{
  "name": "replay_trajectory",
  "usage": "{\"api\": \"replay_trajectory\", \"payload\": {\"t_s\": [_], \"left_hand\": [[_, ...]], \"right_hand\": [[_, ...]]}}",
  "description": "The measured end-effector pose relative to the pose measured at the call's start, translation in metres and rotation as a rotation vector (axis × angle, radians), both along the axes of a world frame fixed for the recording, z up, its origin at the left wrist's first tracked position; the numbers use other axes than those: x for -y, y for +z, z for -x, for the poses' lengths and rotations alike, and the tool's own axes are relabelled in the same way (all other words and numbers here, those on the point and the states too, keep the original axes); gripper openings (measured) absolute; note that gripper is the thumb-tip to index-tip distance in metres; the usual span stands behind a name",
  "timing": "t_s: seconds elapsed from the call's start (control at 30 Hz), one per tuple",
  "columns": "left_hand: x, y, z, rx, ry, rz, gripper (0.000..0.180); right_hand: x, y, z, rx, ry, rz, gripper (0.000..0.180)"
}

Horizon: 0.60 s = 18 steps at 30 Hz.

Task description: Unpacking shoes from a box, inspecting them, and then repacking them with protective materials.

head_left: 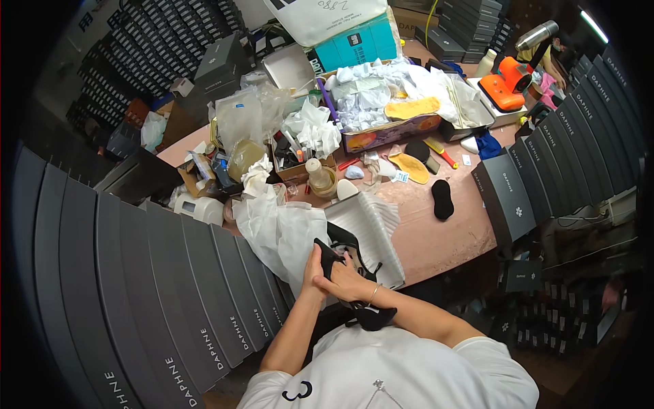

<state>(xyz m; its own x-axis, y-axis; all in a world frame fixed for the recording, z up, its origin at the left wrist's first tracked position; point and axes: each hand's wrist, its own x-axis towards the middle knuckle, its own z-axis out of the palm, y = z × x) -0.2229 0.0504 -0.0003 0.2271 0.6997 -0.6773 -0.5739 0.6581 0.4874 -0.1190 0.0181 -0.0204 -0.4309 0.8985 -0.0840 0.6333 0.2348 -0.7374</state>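
Our left hand (312, 269) was closed around one side of a black shoe (327, 255), while our right hand (345, 281) lay against it from the other side, its fingers bent over the shoe. We held it just in front of our body, at the near edge of the open box (393, 270). A black pointed piece (375, 317) showed below our right wrist; we could not tell whether it belonged to the same shoe. Beyond our fingers, a second black shoe (339, 234) lay in the box, on striped lining paper. To our left, white tissue paper (279, 225) spilled beside the box. Farther out on the pink table (453, 240) we had a lidded jar (320, 178), a black oval pad (443, 200), a yellow insole (411, 168) and a brush (443, 153). Grey boxes (163, 273) stood in rows on both sides of us.
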Motion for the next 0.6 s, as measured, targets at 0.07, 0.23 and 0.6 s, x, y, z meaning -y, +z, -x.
{"api": "replay_trajectory", "payload": {"t_s": [0.07,0.23,0.6], "left_hand": [[0.003,0.015,0.002,-0.103,0.003,-0.071,0.039],[0.005,0.025,0.003,-0.194,-0.047,-0.292,0.033],[-0.006,0.023,-0.009,-0.191,-0.043,-0.233,0.033]], "right_hand": [[-0.011,0.038,-0.010,-0.044,0.111,0.235,0.082],[0.032,0.062,-0.049,-0.290,0.183,0.193,0.071],[0.019,0.072,-0.056,-0.427,0.137,0.249,0.062]]}}
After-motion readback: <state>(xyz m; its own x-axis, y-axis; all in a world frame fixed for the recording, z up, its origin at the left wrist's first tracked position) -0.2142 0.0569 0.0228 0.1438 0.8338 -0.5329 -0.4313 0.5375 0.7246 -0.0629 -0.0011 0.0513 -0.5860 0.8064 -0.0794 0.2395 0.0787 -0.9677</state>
